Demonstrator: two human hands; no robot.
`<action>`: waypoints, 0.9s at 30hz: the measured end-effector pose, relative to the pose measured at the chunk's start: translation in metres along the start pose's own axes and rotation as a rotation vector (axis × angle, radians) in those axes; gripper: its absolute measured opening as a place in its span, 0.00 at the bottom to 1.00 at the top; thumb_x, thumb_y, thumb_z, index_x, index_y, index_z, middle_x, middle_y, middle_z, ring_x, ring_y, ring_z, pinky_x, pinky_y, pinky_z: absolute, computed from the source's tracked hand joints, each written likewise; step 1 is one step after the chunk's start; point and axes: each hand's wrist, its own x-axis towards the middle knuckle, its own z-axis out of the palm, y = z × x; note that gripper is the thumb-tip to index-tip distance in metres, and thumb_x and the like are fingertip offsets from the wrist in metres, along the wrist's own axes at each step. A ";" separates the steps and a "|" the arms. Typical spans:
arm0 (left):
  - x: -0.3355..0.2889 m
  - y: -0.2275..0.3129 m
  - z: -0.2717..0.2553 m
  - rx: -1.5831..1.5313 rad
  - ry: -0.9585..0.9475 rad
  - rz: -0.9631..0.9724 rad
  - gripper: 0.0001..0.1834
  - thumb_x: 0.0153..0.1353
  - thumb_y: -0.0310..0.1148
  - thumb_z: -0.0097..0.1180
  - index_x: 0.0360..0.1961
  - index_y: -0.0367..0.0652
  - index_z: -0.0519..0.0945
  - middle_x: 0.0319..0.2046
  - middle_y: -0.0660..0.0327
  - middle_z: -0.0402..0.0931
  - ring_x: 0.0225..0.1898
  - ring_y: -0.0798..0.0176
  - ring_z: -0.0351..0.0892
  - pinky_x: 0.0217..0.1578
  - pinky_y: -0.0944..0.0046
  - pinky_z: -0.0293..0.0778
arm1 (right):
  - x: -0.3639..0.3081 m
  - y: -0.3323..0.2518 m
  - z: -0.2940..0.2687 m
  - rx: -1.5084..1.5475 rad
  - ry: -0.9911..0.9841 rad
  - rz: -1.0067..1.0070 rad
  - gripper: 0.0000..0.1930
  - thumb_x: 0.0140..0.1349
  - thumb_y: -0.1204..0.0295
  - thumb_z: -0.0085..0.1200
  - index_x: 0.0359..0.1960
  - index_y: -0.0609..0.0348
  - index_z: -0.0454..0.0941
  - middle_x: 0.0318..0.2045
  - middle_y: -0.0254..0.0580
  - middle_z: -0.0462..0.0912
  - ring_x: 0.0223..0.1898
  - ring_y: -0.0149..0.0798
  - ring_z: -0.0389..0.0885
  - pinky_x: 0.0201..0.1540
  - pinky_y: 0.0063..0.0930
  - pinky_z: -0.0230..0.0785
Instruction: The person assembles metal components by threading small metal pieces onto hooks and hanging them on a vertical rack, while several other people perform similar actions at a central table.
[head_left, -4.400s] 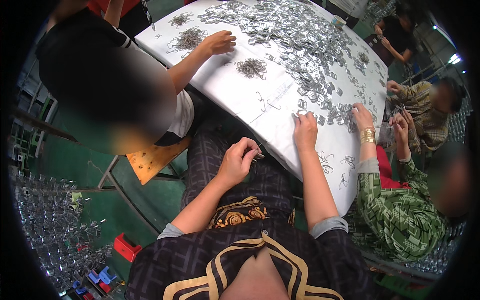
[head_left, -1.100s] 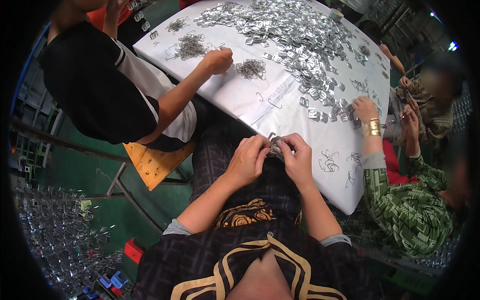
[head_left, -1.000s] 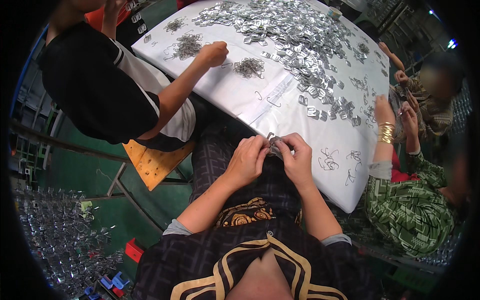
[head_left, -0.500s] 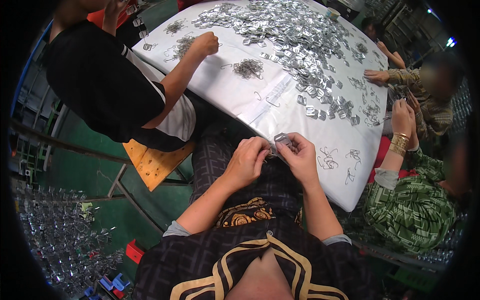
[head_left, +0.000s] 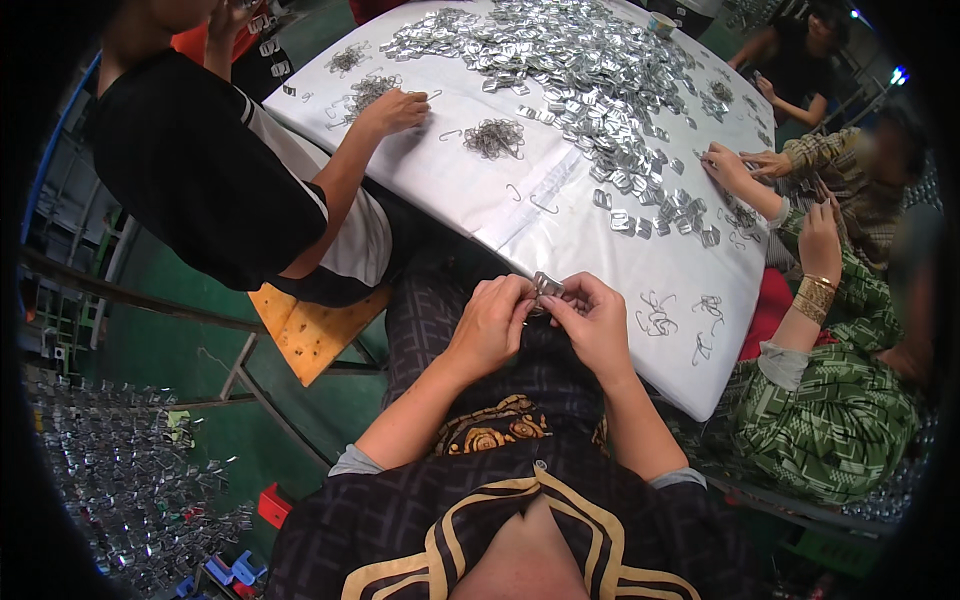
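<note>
Both my hands meet over my lap, just off the near edge of the white-covered table. My right hand pinches a small shiny bent metal plate between thumb and fingers. Close beside it, my left hand is closed, its fingertips at the plate's lower left. Whatever my left fingers grip is mostly hidden; only a bit of metal shows between the two hands. Beyond them lies a large heap of similar metal plates, with loose wire hooks nearer me.
A pile of wire hooks lies left of the heap, more hooks to my right. A co-worker in black sits left by a wooden stool; another in green works at right. Hanging metal parts fill the lower left.
The metal plate has moved left and turned in my right fingers, up against my left hand. The left co-worker's hand shifted left; the green-clad co-worker now reaches across the table.
</note>
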 end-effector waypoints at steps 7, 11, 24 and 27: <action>0.016 -0.009 -0.015 -0.163 -0.268 -0.151 0.05 0.55 0.23 0.57 0.34 0.36 0.76 0.29 0.53 0.78 0.33 0.53 0.78 0.36 0.60 0.72 | -0.006 0.009 -0.003 -0.024 0.065 -0.045 0.06 0.55 0.77 0.60 0.28 0.67 0.77 0.18 0.36 0.80 0.21 0.23 0.77 0.24 0.18 0.67; 0.057 -0.052 -0.021 0.051 -0.167 -0.082 0.07 0.53 0.25 0.58 0.35 0.36 0.80 0.31 0.52 0.79 0.35 0.52 0.79 0.37 0.60 0.74 | -0.014 0.010 -0.007 -0.041 0.053 -0.071 0.06 0.56 0.78 0.60 0.28 0.66 0.76 0.20 0.34 0.79 0.21 0.22 0.75 0.24 0.16 0.65; 0.072 -0.075 0.054 0.832 -0.298 0.268 0.14 0.51 0.24 0.48 0.38 0.28 0.78 0.38 0.49 0.75 0.44 0.50 0.74 0.47 0.58 0.73 | -0.045 0.007 -0.009 -0.060 0.005 -0.155 0.06 0.55 0.76 0.61 0.30 0.66 0.77 0.20 0.38 0.77 0.21 0.25 0.73 0.25 0.21 0.67; 0.054 -0.065 0.075 0.632 -0.358 0.419 0.23 0.54 0.26 0.45 0.52 0.27 0.72 0.53 0.45 0.70 0.57 0.46 0.68 0.58 0.54 0.65 | -0.053 0.007 -0.009 -0.037 -0.009 -0.205 0.06 0.56 0.76 0.61 0.30 0.66 0.77 0.22 0.39 0.78 0.21 0.26 0.74 0.26 0.21 0.67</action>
